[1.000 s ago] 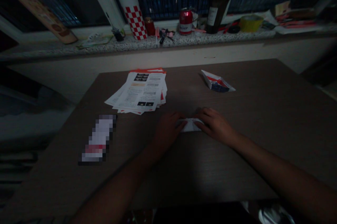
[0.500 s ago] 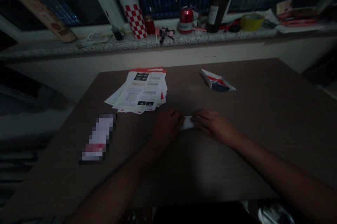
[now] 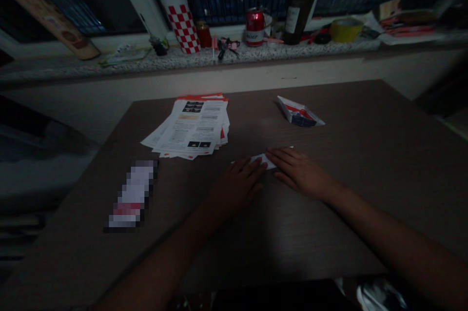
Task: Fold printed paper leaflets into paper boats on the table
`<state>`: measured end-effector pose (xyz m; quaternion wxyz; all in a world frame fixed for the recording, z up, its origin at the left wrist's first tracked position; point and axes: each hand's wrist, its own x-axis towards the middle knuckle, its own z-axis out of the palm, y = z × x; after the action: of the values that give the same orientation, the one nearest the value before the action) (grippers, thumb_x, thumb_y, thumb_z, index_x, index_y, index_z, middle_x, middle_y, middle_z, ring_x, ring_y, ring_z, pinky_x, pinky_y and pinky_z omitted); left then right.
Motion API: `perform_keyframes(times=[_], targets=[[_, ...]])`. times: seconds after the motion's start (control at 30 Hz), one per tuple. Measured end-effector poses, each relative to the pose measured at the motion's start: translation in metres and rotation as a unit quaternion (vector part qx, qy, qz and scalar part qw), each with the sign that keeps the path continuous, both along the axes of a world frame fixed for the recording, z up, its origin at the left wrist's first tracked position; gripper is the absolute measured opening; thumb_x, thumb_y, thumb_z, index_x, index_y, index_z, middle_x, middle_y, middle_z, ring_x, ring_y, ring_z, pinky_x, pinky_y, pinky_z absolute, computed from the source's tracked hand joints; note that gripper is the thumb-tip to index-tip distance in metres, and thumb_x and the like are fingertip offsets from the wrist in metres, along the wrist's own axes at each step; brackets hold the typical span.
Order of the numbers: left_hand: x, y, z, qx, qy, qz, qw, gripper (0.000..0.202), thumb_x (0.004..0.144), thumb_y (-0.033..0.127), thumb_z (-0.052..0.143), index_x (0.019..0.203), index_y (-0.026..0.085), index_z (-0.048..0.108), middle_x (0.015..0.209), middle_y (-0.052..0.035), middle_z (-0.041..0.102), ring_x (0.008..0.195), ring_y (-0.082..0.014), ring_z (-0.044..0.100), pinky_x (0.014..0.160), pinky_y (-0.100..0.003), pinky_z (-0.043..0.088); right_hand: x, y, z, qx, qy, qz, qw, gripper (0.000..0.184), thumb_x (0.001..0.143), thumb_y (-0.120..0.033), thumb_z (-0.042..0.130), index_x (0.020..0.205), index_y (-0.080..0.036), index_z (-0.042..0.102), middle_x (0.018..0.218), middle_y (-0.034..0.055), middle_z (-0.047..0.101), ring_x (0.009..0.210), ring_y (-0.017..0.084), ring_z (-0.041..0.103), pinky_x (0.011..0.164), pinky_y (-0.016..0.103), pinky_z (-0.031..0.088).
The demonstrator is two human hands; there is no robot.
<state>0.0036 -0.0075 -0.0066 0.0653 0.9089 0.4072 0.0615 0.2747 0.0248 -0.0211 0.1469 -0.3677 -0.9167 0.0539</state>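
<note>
A: What lies nearest on the brown desk?

B: A phone, its face pixelated, to the left of a person's bare forearms.

A: And the hands?

B: Palms down, side by side. The left hand lays loosely spread fingers over a narrow white paper; the right hand rests on it with fingers close together, thumb apart. The strip lies on the desk beneath both, a bit showing between the fingertips.

A: Farther back?

B: A fanned stack of printed sheets at left; at right, a folded paper piece in white, red and dark blue.

A: Beyond that?

B: A speckled windowsill, carrying a red-and-white checked bottle, a red can, a dark bottle and a yellow roll.
</note>
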Motion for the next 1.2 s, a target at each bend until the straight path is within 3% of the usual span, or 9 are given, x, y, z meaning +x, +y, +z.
perform_keyframes(times=[0.13,0.27,0.5,0.87,1.07,1.2], targets=[[-0.002,-0.001,0.001,-0.002,0.006,-0.002,1.0,0.058,0.113,0.046,0.042,0.166,0.026,0.035,0.172,-0.0053,0.04,0.156,-0.0327,0.038,0.124,-0.056,0.039,0.001,-0.006,-0.003,-0.004,-0.019,0.014,1.0,0.073,0.111,-0.047,0.046,0.173,-0.029,0.012,0.174,0.0092,0.034,0.159,0.032,0.036,0.128,0.061,0.032],[-0.002,-0.002,-0.002,-0.004,0.007,-0.003,1.0,0.058,0.113,0.048,0.04,0.167,0.027,0.034,0.173,-0.0049,0.037,0.158,-0.0324,0.036,0.126,-0.055,0.037,0.001,-0.008,-0.003,-0.007,-0.027,0.012,1.0,0.077,0.112,-0.051,0.042,0.173,-0.028,0.002,0.176,0.0095,0.029,0.16,0.031,0.032,0.13,0.06,0.029],[-0.004,-0.003,-0.009,0.008,0.012,-0.003,1.0,0.059,0.113,0.047,0.04,0.168,0.025,0.032,0.175,-0.0038,0.032,0.16,-0.0324,0.031,0.128,-0.056,0.034,0.002,-0.007,-0.006,-0.019,-0.029,0.005,0.999,0.076,0.112,-0.052,0.041,0.173,-0.028,0.004,0.176,0.0092,0.027,0.161,0.029,0.029,0.131,0.059,0.026],[-0.001,-0.005,-0.004,0.002,0.003,0.009,1.0,0.056,0.113,0.045,0.04,0.166,0.027,0.036,0.175,-0.0038,0.033,0.16,-0.0314,0.031,0.128,-0.057,0.033,0.0,-0.007,-0.005,-0.012,-0.025,0.004,1.0,0.075,0.111,-0.052,0.045,0.173,-0.028,0.012,0.176,0.0103,0.027,0.161,0.031,0.03,0.13,0.059,0.028],[0.002,-0.005,-0.005,0.006,-0.005,0.01,1.0,0.057,0.113,0.046,0.04,0.167,0.029,0.034,0.173,-0.0067,0.037,0.16,-0.0312,0.033,0.128,-0.057,0.034,0.004,-0.012,0.0,-0.008,-0.025,0.038,0.999,0.078,0.108,-0.053,0.051,0.173,-0.03,0.013,0.177,0.0084,0.025,0.162,0.031,0.026,0.131,0.06,0.025],[-0.002,-0.006,-0.008,0.007,0.0,-0.004,1.0,0.06,0.113,0.046,0.04,0.169,0.027,0.028,0.175,-0.0072,0.032,0.163,-0.0317,0.026,0.13,-0.058,0.03,0.008,-0.014,-0.001,-0.027,-0.022,0.048,0.998,0.076,0.109,-0.052,0.05,0.172,-0.031,0.015,0.177,0.0084,0.024,0.162,0.031,0.028,0.131,0.06,0.026]])
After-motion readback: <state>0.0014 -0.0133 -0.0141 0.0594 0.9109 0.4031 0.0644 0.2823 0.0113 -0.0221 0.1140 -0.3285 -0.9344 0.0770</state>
